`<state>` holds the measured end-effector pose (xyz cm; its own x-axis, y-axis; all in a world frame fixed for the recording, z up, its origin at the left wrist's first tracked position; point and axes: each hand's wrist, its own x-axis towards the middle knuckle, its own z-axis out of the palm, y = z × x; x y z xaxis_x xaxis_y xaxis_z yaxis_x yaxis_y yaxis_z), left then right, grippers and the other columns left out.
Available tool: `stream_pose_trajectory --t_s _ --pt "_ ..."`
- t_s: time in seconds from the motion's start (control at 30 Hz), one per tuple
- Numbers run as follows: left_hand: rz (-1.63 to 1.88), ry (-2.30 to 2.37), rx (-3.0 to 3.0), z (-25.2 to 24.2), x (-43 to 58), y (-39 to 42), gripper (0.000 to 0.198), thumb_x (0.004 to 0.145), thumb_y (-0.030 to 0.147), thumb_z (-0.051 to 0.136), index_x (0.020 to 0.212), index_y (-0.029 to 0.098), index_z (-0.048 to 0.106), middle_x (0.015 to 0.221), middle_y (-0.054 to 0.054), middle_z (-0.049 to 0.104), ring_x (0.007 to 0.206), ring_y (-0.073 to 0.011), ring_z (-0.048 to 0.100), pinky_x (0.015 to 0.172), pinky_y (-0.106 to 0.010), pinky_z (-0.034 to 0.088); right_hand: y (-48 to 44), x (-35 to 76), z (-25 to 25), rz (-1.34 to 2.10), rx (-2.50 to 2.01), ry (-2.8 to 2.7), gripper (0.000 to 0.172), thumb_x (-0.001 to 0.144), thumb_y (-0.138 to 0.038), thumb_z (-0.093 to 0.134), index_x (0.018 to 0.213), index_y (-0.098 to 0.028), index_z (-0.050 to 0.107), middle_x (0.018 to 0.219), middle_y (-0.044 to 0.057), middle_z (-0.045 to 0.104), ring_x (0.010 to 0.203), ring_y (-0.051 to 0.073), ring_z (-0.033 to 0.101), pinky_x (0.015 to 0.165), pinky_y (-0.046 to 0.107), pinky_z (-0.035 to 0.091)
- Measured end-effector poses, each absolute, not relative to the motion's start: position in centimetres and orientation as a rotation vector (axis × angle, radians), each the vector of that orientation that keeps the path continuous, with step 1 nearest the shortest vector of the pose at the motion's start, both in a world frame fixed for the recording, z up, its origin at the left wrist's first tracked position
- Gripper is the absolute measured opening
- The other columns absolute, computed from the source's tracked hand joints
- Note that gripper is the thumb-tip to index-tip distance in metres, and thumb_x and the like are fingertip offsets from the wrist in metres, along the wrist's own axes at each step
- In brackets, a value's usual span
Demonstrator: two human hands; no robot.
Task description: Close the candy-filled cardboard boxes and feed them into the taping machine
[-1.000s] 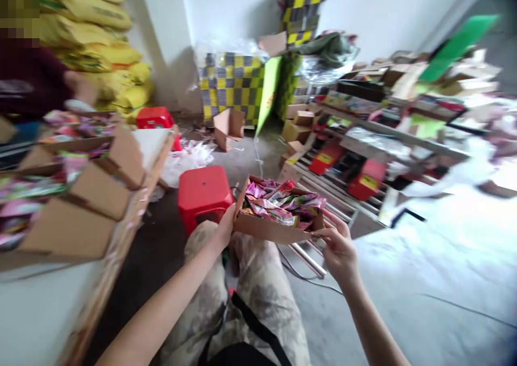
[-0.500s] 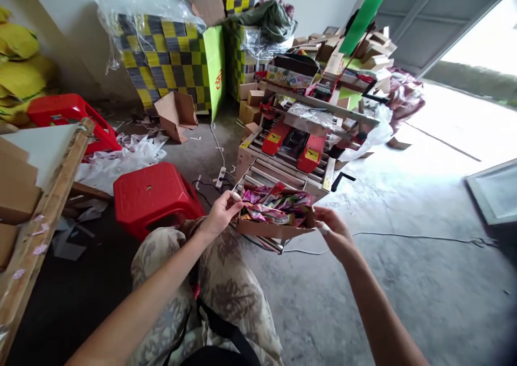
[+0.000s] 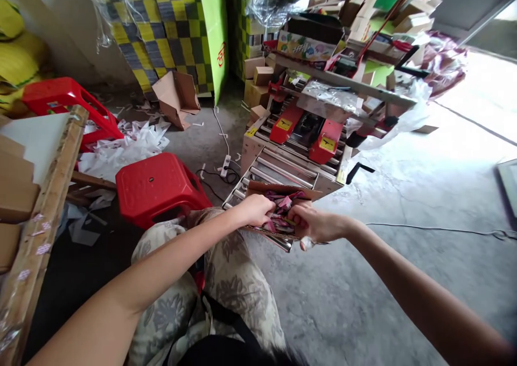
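Note:
An open brown cardboard box (image 3: 315, 194) rests at the near end of a roller conveyor (image 3: 283, 167), just beyond my knees. Shiny pink and purple packets (image 3: 285, 201) fill its inside. Reaching in from the left, my left hand (image 3: 257, 210) is closed, its curled fingers down among the packets. My right hand (image 3: 311, 222) comes over the right end, fingers bent inward against the packets, with a white wrapping on one digit outside the near wall. The fingertips of both hands are partly hidden by packets and knuckles.
A red-sided sealing machine (image 3: 309, 132) stands over the conveyor, with a printed carton (image 3: 305, 48) on top. To the left are a red stool (image 3: 157, 185) and a wooden-edged table (image 3: 52, 194). A power strip (image 3: 226, 165) and cables lie on the floor.
Both hands have moved from the box's ends inward onto the packets, and their fingers have curled. The packets sit lower in the box. The view has tilted down.

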<state>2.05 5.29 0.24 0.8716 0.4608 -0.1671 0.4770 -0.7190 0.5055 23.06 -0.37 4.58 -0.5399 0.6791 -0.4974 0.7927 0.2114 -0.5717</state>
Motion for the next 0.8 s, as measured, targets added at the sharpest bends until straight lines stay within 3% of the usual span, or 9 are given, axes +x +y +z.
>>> stream_pose_trajectory --t_s 0.13,0.27,0.43,0.53,0.63,0.7,0.8 --pt "-0.142 0.648 2.338 0.8 1.7 6.0 0.021 0.079 0.037 0.057 0.084 0.017 0.063 0.08 -0.005 0.068 0.074 -0.0186 0.062 0.06 -0.024 0.04 -1.0 22.8 4.4 -1.248 1.473 2.317 0.073 0.049 -0.062 0.075 0.098 -0.014 0.051 0.096 0.01 0.053 0.083 0.021 0.049 0.073 0.031 0.044" --pt "-0.2 0.559 2.088 1.1 0.2 6.8 0.044 0.073 0.057 0.057 0.094 0.019 0.061 0.087 -0.001 0.066 0.073 -0.0149 0.059 0.058 -0.021 0.039 -0.4 22.9 4.0 -1.384 1.665 2.193 0.047 0.064 -0.054 0.068 0.09 -0.016 0.057 0.081 0.002 0.057 0.07 0.015 0.051 0.058 0.024 0.04" --pt "0.196 0.792 2.263 0.1 0.0 4.9 0.024 0.077 0.033 0.063 0.094 0.017 0.058 0.091 -0.003 0.062 0.081 -0.016 0.058 0.071 -0.024 0.042 -0.7 22.6 2.5 -1.01 2.035 2.218 0.029 0.063 -0.042 0.072 0.072 -0.018 0.058 0.068 -0.002 0.055 0.062 0.013 0.05 0.056 0.024 0.037" --pt "0.377 1.028 2.468 0.1 0.2 2.8 0.039 0.073 0.034 0.068 0.104 0.017 0.054 0.102 -0.007 0.058 0.095 -0.0215 0.055 0.084 -0.032 0.041 -2.7 22.1 1.2 -0.803 2.348 2.384 0.039 0.063 -0.039 0.073 0.091 -0.017 0.056 0.09 0.004 0.057 0.067 0.014 0.054 0.061 0.027 0.045" --pt "0.41 1.254 2.645 0.8 0.2 1.1 0.057 0.066 0.039 0.074 0.113 0.017 0.05 0.109 -0.011 0.055 0.105 -0.0272 0.05 0.092 -0.041 0.037 -4.3 21.3 0.5 -0.516 2.502 2.529 0.057 0.072 -0.041 0.065 0.12 -0.017 0.045 0.118 0.013 0.048 0.083 0.02 0.057 0.07 0.033 0.049" --pt "0.448 1.317 2.71 1.2 0.3 0.7 0.073 0.064 0.04 0.076 0.125 0.018 0.043 0.125 -0.014 0.049 0.118 -0.029 0.043 0.1 -0.043 0.031 -4.4 20.6 0.7 -0.363 2.442 2.525 0.053 0.082 -0.039 0.054 0.13 -0.02 0.04 0.126 0.012 0.045 0.094 0.023 0.056 0.076 0.035 0.049" --pt "0.488 1.339 2.801 1.6 0.5 1.0 0.094 0.063 0.043 0.076 0.139 0.02 0.026 0.146 -0.015 0.025 0.135 -0.0304 0.02 0.109 -0.047 0.016 -3.4 19.7 1.6 -0.241 2.334 2.401 0.037 0.091 -0.034 0.038 0.126 -0.026 0.047 0.121 0.006 0.053 0.096 0.022 0.058 0.075 0.031 0.048"
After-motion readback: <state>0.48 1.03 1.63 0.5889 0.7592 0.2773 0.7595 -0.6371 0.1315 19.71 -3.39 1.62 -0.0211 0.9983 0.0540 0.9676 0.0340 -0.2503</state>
